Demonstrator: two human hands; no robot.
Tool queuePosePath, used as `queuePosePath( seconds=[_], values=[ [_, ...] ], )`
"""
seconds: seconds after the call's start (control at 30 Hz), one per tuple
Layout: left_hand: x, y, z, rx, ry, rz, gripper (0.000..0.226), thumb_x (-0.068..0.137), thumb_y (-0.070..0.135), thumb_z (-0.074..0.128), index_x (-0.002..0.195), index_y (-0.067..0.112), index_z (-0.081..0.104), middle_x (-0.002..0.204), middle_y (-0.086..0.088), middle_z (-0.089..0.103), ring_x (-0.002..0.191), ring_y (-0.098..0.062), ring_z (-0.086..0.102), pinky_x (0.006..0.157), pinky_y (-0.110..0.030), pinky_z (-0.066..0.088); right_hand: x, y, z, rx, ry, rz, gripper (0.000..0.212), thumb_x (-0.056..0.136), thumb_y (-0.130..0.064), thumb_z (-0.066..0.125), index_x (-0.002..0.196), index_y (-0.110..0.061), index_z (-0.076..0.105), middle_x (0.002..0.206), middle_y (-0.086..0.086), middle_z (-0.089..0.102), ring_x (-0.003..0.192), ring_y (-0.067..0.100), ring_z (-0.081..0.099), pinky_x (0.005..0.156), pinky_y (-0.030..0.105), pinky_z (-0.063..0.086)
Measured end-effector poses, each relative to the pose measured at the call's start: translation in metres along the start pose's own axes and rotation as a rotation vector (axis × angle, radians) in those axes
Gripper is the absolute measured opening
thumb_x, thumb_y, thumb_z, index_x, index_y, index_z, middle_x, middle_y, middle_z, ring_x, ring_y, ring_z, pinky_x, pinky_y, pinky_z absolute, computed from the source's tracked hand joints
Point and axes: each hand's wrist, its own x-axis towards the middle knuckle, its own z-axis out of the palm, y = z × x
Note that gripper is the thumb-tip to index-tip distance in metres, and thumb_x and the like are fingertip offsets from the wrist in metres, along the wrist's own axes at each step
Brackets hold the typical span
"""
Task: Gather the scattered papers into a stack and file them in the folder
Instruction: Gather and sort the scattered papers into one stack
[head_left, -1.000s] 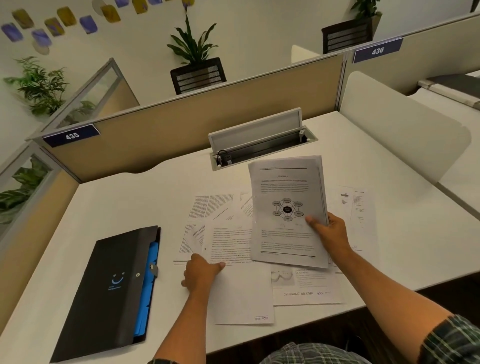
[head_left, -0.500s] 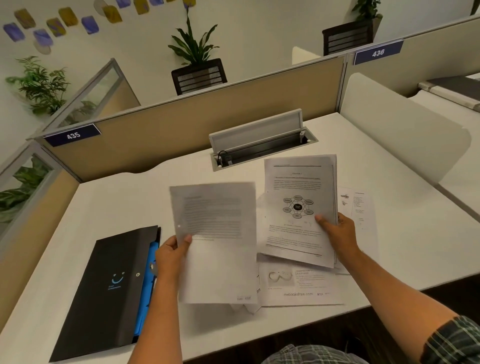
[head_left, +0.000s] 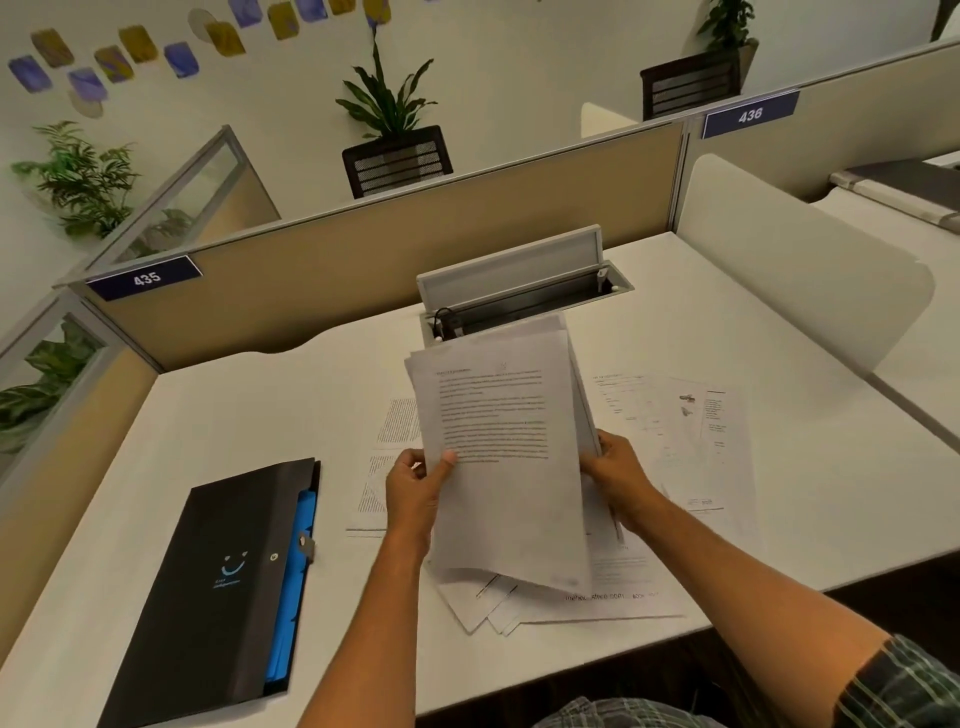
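Observation:
Both hands hold a small stack of printed papers (head_left: 506, 441) upright above the desk, a text page facing me. My left hand (head_left: 415, 491) grips the stack's left edge, thumb on the front. My right hand (head_left: 618, 470) grips its right edge, partly behind the sheets. More loose papers (head_left: 696, 441) lie flat on the white desk (head_left: 249, 410) under and around the stack, to the right, left and near the front edge. A black folder (head_left: 218, 582) with blue inner pockets and a snap clasp lies shut at the front left, apart from both hands.
An open grey cable tray (head_left: 519, 291) is set into the desk behind the papers. Beige partitions (head_left: 363, 260) wall the back and left, a white divider (head_left: 789, 270) the right. The desk's front edge runs just below the lowest sheets.
My left hand lifted a sheet off the desk and carried it right onto the papers in my right hand. Both hands now hold one merged stack.

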Motion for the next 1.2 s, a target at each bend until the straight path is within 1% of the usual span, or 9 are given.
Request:
queuePosePath(
  seconds=[0.13,0.23,0.33,0.43,0.5,0.73,0.93,1.1,1.2],
  values=[
    [-0.001,0.001,-0.001,0.059,0.046,0.017,0.039,0.081,0.035,0.083,0.106,0.018,0.057,0.099,-0.004,0.076,0.071,-0.006,0.075,0.054,-0.015,0.055,-0.004,-0.007,-0.003,0.039,-0.052,-0.013,0.047,0.066,-0.034,0.087,0.107,-0.016,0.076,0.101,0.004,0.08,0.092,0.027,0.077,0.073,0.035,0.064],
    [-0.002,0.004,0.002,-0.105,-0.061,-0.062,0.054,0.077,0.036,0.087,0.12,0.018,0.06,0.106,-0.005,0.078,0.086,-0.015,0.078,0.067,-0.027,0.062,-0.006,-0.01,0.001,0.088,-0.077,-0.015,0.047,0.064,-0.037,0.086,0.107,-0.02,0.077,0.104,0.007,0.079,0.095,0.031,0.077,0.077,0.042,0.065],
    [-0.004,-0.001,0.009,-0.228,-0.206,-0.107,0.057,0.081,0.027,0.085,0.132,0.014,0.064,0.121,-0.007,0.075,0.109,-0.026,0.073,0.092,-0.042,0.059,-0.007,-0.012,0.008,0.153,-0.099,0.013,0.035,0.085,-0.039,0.071,0.11,-0.015,0.075,0.104,0.008,0.079,0.095,0.035,0.075,0.074,0.04,0.064],
    [-0.007,-0.005,0.014,-0.214,-0.186,-0.12,0.053,0.082,0.031,0.083,0.129,0.014,0.066,0.12,-0.006,0.075,0.109,-0.026,0.073,0.092,-0.042,0.059,-0.008,-0.019,0.014,0.314,-0.187,0.076,0.058,0.093,-0.066,0.05,0.123,-0.021,0.073,0.118,0.013,0.075,0.104,0.036,0.073,0.08,0.044,0.063],
    [-0.007,-0.002,0.016,-0.197,-0.129,-0.115,0.054,0.079,0.036,0.083,0.126,0.015,0.068,0.116,-0.005,0.077,0.106,-0.026,0.074,0.092,-0.044,0.06,-0.009,-0.024,0.014,0.293,-0.201,0.038,0.075,0.079,-0.075,0.065,0.13,-0.02,0.068,0.127,0.013,0.071,0.114,0.035,0.07,0.092,0.05,0.06],
    [-0.011,0.028,0.011,-0.161,-0.044,0.014,0.041,0.074,0.053,0.077,0.103,0.024,0.074,0.095,0.01,0.079,0.082,-0.013,0.076,0.063,-0.025,0.06,-0.005,-0.051,0.012,0.141,-0.183,-0.197,0.066,0.076,-0.04,0.077,0.135,-0.017,0.059,0.128,0.006,0.071,0.114,0.03,0.069,0.09,0.043,0.061],
    [-0.016,0.041,0.01,-0.203,-0.118,0.092,0.038,0.066,0.062,0.08,0.096,0.04,0.079,0.101,0.005,0.078,0.087,-0.021,0.075,0.073,-0.038,0.064,-0.004,-0.059,0.02,0.086,-0.122,-0.249,0.043,0.069,-0.032,0.089,0.11,-0.03,0.076,0.112,0.0,0.075,0.102,0.027,0.072,0.079,0.038,0.064],
    [-0.023,0.01,0.001,-0.053,-0.163,0.046,0.054,0.052,0.056,0.09,0.096,0.028,0.079,0.097,0.005,0.079,0.089,-0.015,0.075,0.068,-0.025,0.06,-0.004,-0.017,0.011,0.065,-0.106,-0.1,0.045,0.072,-0.016,0.091,0.112,-0.005,0.074,0.11,0.01,0.077,0.105,0.034,0.072,0.084,0.048,0.063],
    [-0.022,-0.007,-0.003,0.025,-0.186,-0.019,0.054,0.052,0.049,0.091,0.098,0.026,0.076,0.093,0.01,0.079,0.092,-0.014,0.073,0.067,-0.02,0.059,-0.005,0.007,0.009,-0.049,-0.148,-0.038,0.031,0.086,-0.012,0.081,0.116,-0.012,0.075,0.112,0.007,0.077,0.109,0.034,0.071,0.089,0.047,0.062]
  ],
)
